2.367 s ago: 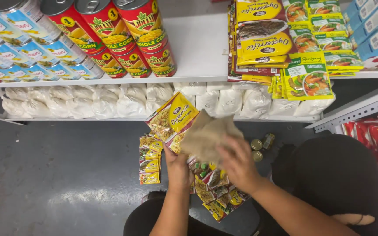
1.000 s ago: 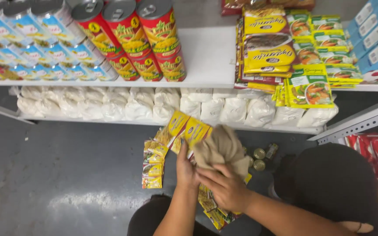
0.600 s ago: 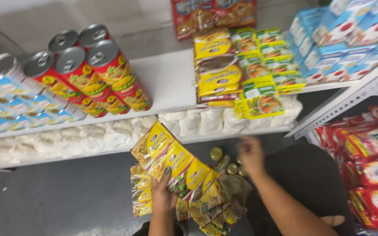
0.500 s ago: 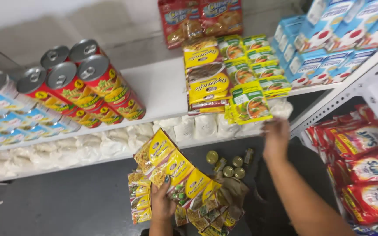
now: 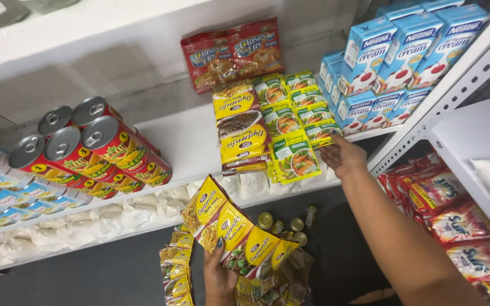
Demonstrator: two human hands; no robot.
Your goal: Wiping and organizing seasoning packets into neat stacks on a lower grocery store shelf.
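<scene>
— Where are the yellow sachets (image 5: 235, 238)?

— Fanned out in the left hand (image 5: 219, 277), below the white shelf (image 5: 182, 150). The fingers clamp their lower ends; their long axes run up and to the left, top edges tilted toward the red cans (image 5: 109, 150).

— And the right hand (image 5: 342, 156)?

— Open, palm down, fingers spread, holding nothing. It is at the shelf's front edge, just right of the green-and-yellow packets (image 5: 293, 158), below the blue cartons (image 5: 387, 62).
</scene>
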